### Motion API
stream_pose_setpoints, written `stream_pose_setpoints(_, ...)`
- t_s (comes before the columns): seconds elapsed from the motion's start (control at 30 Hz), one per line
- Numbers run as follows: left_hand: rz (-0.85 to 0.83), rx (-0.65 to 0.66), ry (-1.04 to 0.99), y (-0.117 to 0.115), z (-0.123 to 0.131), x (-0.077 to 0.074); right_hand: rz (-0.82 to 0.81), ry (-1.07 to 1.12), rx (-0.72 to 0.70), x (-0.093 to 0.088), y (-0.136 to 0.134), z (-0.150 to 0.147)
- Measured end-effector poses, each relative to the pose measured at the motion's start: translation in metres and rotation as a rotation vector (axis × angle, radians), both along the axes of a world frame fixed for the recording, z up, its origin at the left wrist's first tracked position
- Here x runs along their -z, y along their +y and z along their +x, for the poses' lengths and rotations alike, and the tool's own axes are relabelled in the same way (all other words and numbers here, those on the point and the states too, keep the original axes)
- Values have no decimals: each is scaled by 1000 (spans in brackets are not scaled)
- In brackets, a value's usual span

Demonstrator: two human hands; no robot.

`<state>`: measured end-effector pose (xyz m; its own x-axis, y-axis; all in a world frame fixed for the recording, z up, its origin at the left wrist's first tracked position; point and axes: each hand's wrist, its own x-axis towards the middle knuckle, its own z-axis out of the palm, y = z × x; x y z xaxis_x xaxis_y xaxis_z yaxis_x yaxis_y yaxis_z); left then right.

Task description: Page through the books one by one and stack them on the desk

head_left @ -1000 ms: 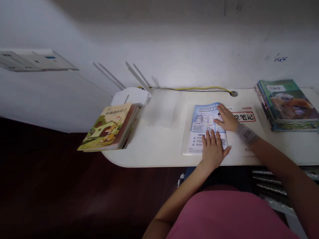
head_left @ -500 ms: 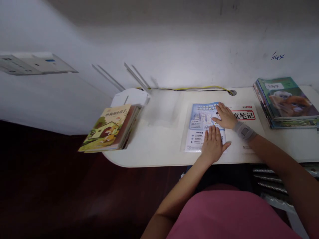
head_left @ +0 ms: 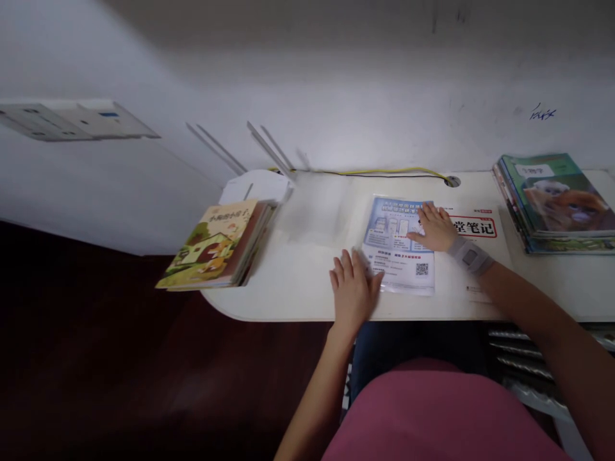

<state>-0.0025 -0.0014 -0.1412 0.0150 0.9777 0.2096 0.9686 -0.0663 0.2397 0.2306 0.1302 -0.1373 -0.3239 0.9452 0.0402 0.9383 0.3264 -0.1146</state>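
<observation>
A book or booklet [head_left: 480, 259] with black characters in a red frame lies flat on the white desk. At its left is a blue-and-white printed page [head_left: 403, 272] with a QR code and a shiny, see-through plastic edge. My right hand [head_left: 436, 228], a grey band on its wrist, rests flat with fingers spread where page and cover meet, hiding part of both. Fingers apart, my left hand [head_left: 353, 288] is at the page's lower left edge, over the clear plastic margin. Nothing is grasped in either hand.
A stack of books [head_left: 211, 246] overhangs the desk's left end, in front of a white router [head_left: 257, 186] with upright antennas. Another stack [head_left: 560, 198], a monkey on top, sits at right. A yellow cable [head_left: 384, 171] runs along the wall to a desk hole [head_left: 452, 182].
My left hand has slid left from the middle of the printed page to its left edge, uncovering the QR code. My right hand stays on the page. The view has shifted slightly.
</observation>
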Motion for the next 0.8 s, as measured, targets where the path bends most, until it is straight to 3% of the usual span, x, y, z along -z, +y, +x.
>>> stream_pose_setpoints(0.17,-12,57,30,-2,-12,12,32,-3,27,0,3,1)
stream_pose_setpoints(0.37,-21,83,59,-3,-15,11,35,-21,22,-4,5,5)
stream_pose_setpoints(0.53,-20,71,36,-3,-13,11,141,-29,52,-6,-5,1)
stream_pose_setpoints(0.7,28,86,-68,-4,-14,8,-18,-67,-45,-3,-18,-4)
stream_pose_setpoints(0.8,49,116,-188,-6,-19,8,3,-72,-85,-1,-25,-1)
